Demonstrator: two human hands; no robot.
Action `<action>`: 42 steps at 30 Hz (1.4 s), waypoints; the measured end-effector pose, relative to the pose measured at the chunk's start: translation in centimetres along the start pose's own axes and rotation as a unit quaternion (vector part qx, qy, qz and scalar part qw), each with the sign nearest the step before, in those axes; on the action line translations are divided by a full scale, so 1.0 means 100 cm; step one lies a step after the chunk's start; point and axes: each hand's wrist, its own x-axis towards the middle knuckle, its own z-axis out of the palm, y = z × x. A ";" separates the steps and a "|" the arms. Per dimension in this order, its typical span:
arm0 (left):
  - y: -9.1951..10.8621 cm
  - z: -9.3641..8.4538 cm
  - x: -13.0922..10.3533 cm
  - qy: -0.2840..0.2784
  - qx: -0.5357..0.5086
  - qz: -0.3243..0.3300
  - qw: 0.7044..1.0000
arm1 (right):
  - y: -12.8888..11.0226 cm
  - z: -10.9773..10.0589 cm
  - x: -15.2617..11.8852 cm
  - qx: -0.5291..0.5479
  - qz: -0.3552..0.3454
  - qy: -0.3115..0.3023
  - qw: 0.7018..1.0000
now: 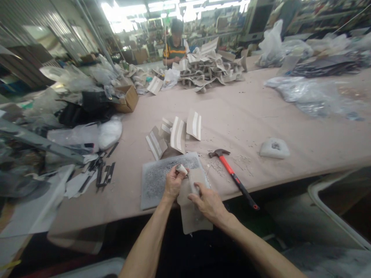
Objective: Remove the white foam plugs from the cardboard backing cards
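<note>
My left hand [172, 183] is closed around a pale rolled piece [181, 169], its round end facing up. Just below it, a beige flat panel [194, 220] hangs over the table's front edge. The fingers of my right hand [207, 201] are closed on this panel. Whether the roll and the panel are joined, I cannot tell. Under both hands lies a grey, scuffed work board [156, 189]. A claw hammer [228, 166] with a red and black handle rests to the right, apart from my hands.
Several beige panels with white strips [177, 135] lie behind the board. A white block with a hollow [274, 148] sits at right. Black strips [106, 173] are at left, near a cardboard box [127, 98]. Across the table [232, 112], a person [175, 48] is behind piled panels [214, 67].
</note>
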 end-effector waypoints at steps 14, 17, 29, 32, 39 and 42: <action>0.000 0.000 -0.001 -0.040 0.086 0.013 0.995 | 0.113 -0.073 0.017 -0.282 0.123 0.162 0.938; 0.003 0.000 -0.002 -0.042 0.106 0.021 0.993 | 0.114 -0.073 0.019 -0.282 0.139 0.129 0.941; 0.016 -0.002 0.015 -0.193 0.214 0.069 0.955 | 0.085 -0.097 0.042 0.220 0.230 -0.017 0.948; 0.020 -0.002 0.016 -0.213 0.208 0.067 0.952 | 0.063 -0.093 0.035 0.272 0.223 -0.015 0.936; 0.019 -0.007 0.016 -0.246 0.207 0.080 0.944 | 0.026 -0.098 -0.012 -0.006 -0.056 0.157 0.986; 0.012 -0.010 0.015 -0.240 0.215 0.086 0.943 | 0.017 -0.105 -0.022 -0.177 -0.101 0.110 0.973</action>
